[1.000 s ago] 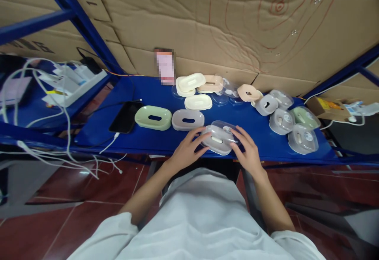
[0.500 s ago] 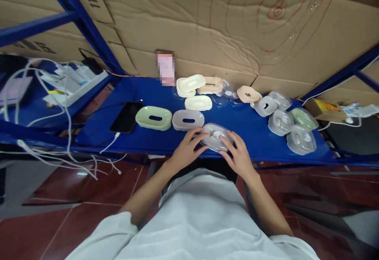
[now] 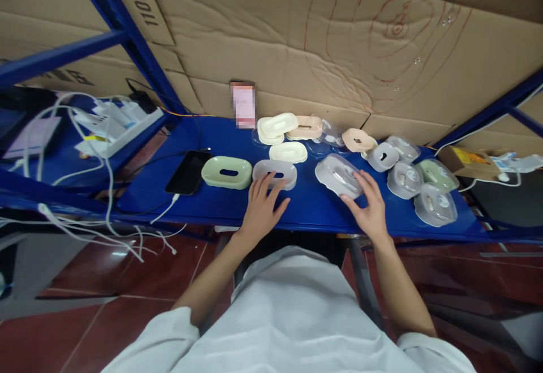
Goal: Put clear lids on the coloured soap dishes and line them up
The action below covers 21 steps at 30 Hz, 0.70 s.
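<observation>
My right hand [image 3: 370,206] grips the right end of a grey soap box with a clear lid [image 3: 335,174], thumb at the front and fingers over the lid. The box is tilted. My left hand [image 3: 262,209] is open, its fingertips over the front of a grey soap dish [image 3: 278,170] with a slot in its middle; I cannot tell whether they press on it. Left of that dish sits a green soap dish [image 3: 226,172] of the same shape. Behind them lies a cream oval tray [image 3: 288,151].
Several lidded soap boxes [image 3: 435,206] stand at the right of the blue table [image 3: 212,209]. Peach dishes [image 3: 311,126] and clear lids [image 3: 318,148] lie at the back. A black phone [image 3: 186,172] with a white cable is at the left; another phone [image 3: 244,104] leans on the cardboard.
My right hand has carried the lidded soap box to the right, tilting it. My left hand has let go of it and moved left to the grey dish.
</observation>
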### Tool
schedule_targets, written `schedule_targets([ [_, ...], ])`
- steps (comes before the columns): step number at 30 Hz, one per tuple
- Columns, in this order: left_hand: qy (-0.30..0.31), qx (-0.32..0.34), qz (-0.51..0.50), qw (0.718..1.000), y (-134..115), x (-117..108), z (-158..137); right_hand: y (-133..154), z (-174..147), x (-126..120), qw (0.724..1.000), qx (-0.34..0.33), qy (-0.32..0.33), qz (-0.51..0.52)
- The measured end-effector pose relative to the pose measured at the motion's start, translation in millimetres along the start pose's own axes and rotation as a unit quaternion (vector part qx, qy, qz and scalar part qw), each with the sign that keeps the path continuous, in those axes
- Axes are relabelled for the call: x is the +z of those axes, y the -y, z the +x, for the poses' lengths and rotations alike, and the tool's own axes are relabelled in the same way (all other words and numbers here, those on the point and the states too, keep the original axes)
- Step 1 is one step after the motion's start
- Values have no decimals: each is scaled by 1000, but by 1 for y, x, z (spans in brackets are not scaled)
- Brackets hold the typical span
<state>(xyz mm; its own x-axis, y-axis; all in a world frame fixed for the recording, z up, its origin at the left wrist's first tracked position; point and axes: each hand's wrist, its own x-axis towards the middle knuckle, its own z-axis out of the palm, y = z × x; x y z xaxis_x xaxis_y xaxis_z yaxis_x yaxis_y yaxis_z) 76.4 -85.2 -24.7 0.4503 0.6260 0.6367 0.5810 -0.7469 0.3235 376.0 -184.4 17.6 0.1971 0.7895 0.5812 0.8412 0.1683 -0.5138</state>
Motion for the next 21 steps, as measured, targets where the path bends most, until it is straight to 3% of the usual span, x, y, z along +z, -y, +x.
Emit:
schedule_targets([
  [2,42,12,5,999,1,0,1,12,32,6,999,-34,22,-1],
  [4,90,41,1,995,-1,-1,1,30,70,29,994,-86,63,5],
  [7,119,58,0,991,-6,-4,0,63,127,92,977,-161,138,31],
  [11,116,49,-4,992,-6,-6,-1,99,176,185,956,-187,222,34],
  [15,113,56,2,992,-4,-6,-1,110,185,241,949,-188,250,29],
  [21,119,54,10,991,-5,-6,-1,115,172,263,939,-218,267,-1],
])
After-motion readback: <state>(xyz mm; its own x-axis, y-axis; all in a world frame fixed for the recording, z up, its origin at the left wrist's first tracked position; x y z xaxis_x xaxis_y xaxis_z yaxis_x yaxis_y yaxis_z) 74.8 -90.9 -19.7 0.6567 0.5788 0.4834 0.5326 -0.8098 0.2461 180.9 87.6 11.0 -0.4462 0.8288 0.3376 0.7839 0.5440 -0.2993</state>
